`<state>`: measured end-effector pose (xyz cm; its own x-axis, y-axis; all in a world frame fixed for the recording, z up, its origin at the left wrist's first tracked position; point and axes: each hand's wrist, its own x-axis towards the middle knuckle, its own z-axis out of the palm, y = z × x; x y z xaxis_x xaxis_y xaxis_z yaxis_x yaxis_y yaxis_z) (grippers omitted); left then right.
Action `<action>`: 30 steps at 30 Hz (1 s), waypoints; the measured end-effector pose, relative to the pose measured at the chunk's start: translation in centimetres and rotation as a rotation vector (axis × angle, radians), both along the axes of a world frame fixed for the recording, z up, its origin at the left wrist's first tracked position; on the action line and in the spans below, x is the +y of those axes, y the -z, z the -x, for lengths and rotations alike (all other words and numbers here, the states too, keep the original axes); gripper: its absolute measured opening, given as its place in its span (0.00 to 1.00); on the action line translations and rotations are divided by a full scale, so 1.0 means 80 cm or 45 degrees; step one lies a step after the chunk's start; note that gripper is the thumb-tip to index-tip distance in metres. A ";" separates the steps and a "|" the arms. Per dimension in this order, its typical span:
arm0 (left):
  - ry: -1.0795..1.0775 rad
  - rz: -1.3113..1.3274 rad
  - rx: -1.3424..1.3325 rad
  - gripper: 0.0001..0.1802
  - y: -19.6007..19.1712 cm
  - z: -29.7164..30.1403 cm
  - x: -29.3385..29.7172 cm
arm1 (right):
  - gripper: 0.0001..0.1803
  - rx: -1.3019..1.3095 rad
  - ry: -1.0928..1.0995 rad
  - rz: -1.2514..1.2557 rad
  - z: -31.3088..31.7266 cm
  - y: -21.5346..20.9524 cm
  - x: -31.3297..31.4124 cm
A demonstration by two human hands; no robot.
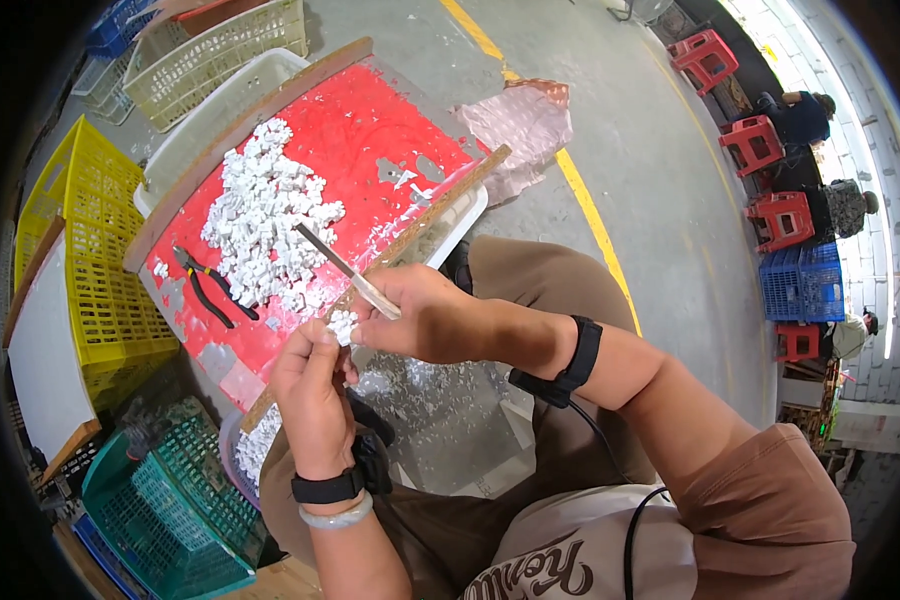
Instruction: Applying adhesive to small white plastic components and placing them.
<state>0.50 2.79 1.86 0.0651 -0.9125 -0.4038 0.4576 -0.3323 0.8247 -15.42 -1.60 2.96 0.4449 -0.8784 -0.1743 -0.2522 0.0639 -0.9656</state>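
My left hand (315, 385) pinches a small white piece (342, 327), likely plastic, between thumb and fingers, just over the near edge of a red-topped board. Against the piece's right side, the fingertips of my right hand (420, 315) come close or touch. That hand also grips a narrow metal tool with a pale handle (378, 298); its thin grey blade points up and left, and I cannot tell whether it is a knife or a file. A heap of similar white pieces (270, 215) lies on the red board (360, 110). Left of the heap rest black-and-yellow handled pliers (210, 285).
Wooden strips (450, 195) edge the board, which sits over a pale tub (470, 215). Left stand a yellow crate (110, 290) and green baskets (180, 500). White scraps cover a sheet (450, 420) below my hands. Red stools (705, 60) and seated people are far right.
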 end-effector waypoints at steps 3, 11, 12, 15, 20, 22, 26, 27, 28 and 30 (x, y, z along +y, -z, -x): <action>0.048 0.014 -0.058 0.07 0.000 -0.002 0.000 | 0.10 0.046 0.029 0.204 -0.002 0.003 0.005; 0.097 0.097 -0.168 0.09 -0.003 0.001 0.004 | 0.09 0.119 -0.018 0.235 0.004 -0.007 -0.001; 0.097 0.065 -0.075 0.09 -0.005 0.002 0.004 | 0.09 0.021 -0.087 0.133 0.008 -0.008 -0.006; 0.129 0.055 -0.051 0.09 -0.004 0.001 0.003 | 0.10 -0.102 -0.126 -0.008 0.007 -0.009 -0.007; 0.114 0.190 -0.309 0.09 -0.003 0.005 0.005 | 0.11 0.118 -0.001 0.300 -0.002 0.000 0.007; 0.099 0.238 -0.413 0.08 -0.007 0.008 0.007 | 0.10 0.055 0.028 0.467 -0.003 0.001 0.007; 0.056 0.209 -0.597 0.07 -0.007 0.015 0.014 | 0.09 0.061 0.073 0.520 -0.005 0.005 0.006; 0.041 0.183 -0.626 0.07 -0.003 0.017 0.019 | 0.10 0.211 0.103 0.435 -0.005 0.005 0.001; 0.043 0.181 -0.626 0.07 0.002 0.019 0.023 | 0.10 0.360 0.133 0.349 -0.005 0.005 -0.003; 0.075 0.183 -0.601 0.07 0.009 0.024 0.026 | 0.11 0.260 0.115 0.210 -0.004 0.003 -0.009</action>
<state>-1.45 4.87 1.12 0.1573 -0.9644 -0.2123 0.0069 -0.2139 0.9768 -15.07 -2.30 2.72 0.3341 -0.9368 -0.1040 -0.4432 -0.0588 -0.8945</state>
